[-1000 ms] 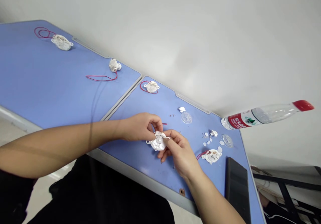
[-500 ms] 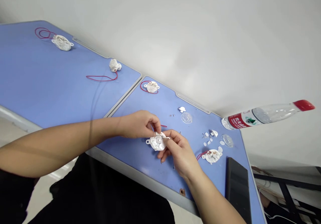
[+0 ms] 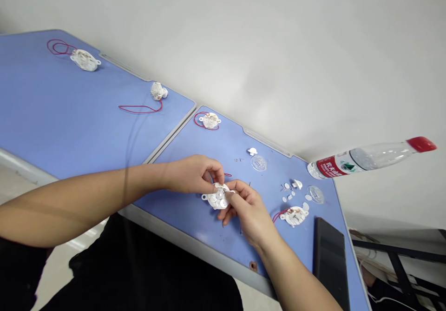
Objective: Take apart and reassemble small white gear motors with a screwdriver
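Observation:
A round white plastic mechanism (image 3: 218, 200) with a small loop at its side and disc-like parts inside is held just above the blue desk (image 3: 181, 213). My left hand (image 3: 200, 174) pinches its upper edge, thumb and fingertips together. Around its right side closes my right hand (image 3: 244, 206), thumb on top and fingers partly beneath. A bit of red cord (image 3: 227, 175) shows behind the hands. Beyond them lie a small white knob (image 3: 252, 151), a clear round cover (image 3: 259, 163) and tiny screws (image 3: 238, 160).
White units with red cords lie at the back (image 3: 210, 120), (image 3: 158, 91) and far left (image 3: 85, 60). Another unit (image 3: 294, 216), loose white discs, a second clear cover (image 3: 316, 194), a black phone (image 3: 331, 264) and a red-capped bottle (image 3: 351, 162) are on the right.
The held mechanism has tilted or shifted very slightly to the left between my fingers. Both hands keep nearly the same grip.

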Action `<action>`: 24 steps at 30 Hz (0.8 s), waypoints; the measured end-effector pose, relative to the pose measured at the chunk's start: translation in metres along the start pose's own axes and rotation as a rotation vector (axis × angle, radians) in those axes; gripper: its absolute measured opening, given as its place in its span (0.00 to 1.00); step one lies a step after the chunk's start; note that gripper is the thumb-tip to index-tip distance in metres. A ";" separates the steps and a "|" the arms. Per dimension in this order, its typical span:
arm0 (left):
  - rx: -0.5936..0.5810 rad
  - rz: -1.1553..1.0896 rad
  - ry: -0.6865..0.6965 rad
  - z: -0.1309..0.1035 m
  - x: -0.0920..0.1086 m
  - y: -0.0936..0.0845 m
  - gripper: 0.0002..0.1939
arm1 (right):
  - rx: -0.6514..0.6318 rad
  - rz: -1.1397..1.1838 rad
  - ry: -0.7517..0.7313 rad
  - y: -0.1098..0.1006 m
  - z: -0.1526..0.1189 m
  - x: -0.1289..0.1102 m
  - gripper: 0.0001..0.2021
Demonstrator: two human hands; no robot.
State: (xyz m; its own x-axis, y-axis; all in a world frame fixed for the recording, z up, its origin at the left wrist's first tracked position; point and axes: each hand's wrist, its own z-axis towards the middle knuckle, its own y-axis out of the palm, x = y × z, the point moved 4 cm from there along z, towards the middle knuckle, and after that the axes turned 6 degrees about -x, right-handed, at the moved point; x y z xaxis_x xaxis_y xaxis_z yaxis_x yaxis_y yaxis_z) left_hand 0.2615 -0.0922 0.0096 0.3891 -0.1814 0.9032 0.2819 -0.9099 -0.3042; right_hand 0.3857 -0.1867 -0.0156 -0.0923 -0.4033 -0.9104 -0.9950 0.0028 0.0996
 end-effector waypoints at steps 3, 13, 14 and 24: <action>0.014 -0.069 0.019 0.002 -0.002 0.002 0.12 | 0.004 -0.018 0.003 0.000 0.000 0.001 0.11; 0.053 -0.028 0.086 0.004 -0.008 0.007 0.13 | -0.003 -0.052 0.000 0.001 0.000 0.001 0.11; 0.054 -0.027 0.079 0.004 -0.007 0.007 0.13 | -0.005 -0.054 0.000 0.001 0.000 0.001 0.11; 0.058 -0.080 0.048 0.003 0.001 0.007 0.10 | -0.001 -0.004 -0.002 0.001 0.000 0.001 0.11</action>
State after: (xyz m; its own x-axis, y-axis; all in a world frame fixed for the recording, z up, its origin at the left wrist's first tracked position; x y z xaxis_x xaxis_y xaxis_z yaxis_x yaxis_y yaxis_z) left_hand 0.2660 -0.0975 0.0075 0.3213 -0.1279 0.9383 0.3617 -0.8992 -0.2464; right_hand 0.3845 -0.1869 -0.0169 -0.0886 -0.4014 -0.9116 -0.9953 0.0000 0.0968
